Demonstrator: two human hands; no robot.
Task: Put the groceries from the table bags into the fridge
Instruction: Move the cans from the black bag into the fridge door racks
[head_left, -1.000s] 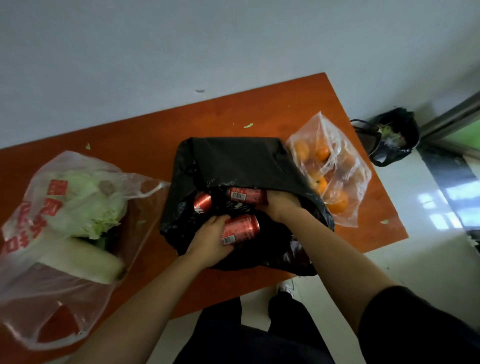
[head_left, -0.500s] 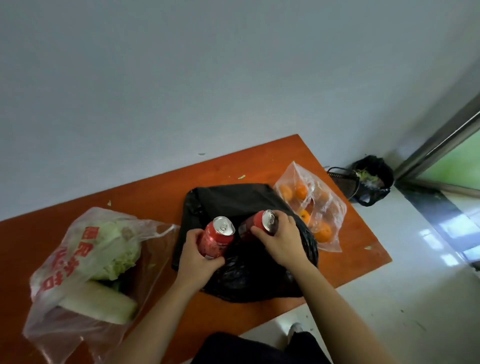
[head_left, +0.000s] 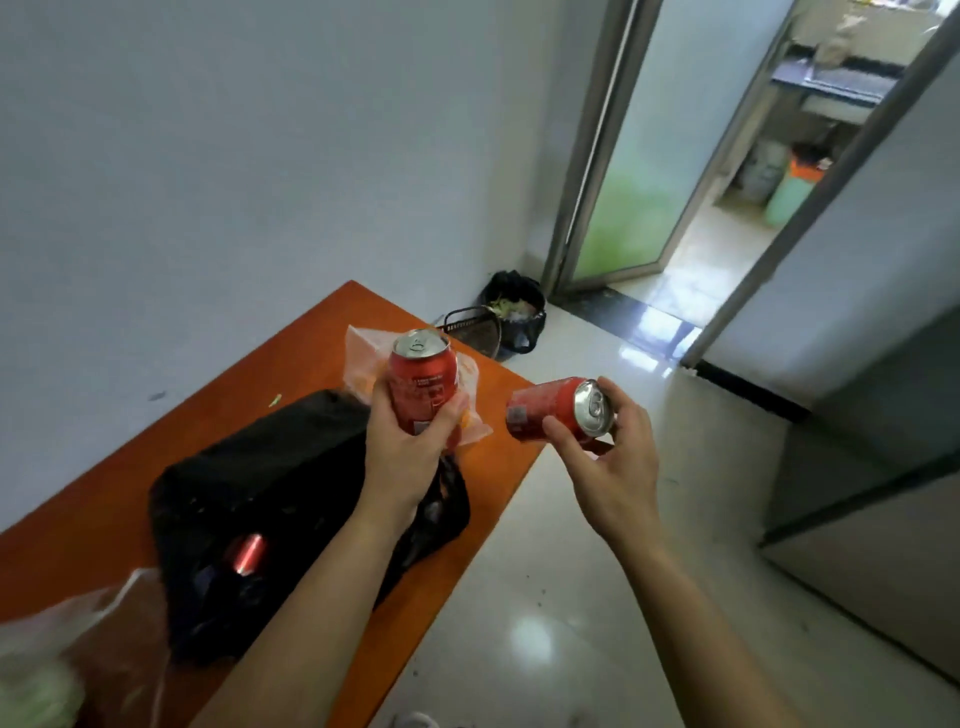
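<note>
Upright can (head_left: 423, 382): red, held top-up in the air just above the far end of the black bag (head_left: 270, 483).
Left hand (head_left: 410, 447): fingers and thumb curled round the upright can's lower half.
Tilted can (head_left: 558, 410): red, nearly on its side to the right of the black bag, past the worktop (head_left: 291, 353) edge, silver top toward the camera.
Right hand (head_left: 608, 467): fingers curled, pinching the tilted can near its top rim.
Third can (head_left: 248, 553): red, lying inside the black bag's near end.
Black bag: slumped on the worktop.
Clear bag (head_left: 363, 348): just beyond the black bag, behind the upright can; orange contents, likely fruit.
Second clear bag (head_left: 93, 639): left of the black bag's near end, with pale green contents.
Bin (head_left: 511, 312): on the floor beyond the black bag, by the wall.
Fridge (head_left: 883, 493): grey, well to the right of the black bag.
</note>
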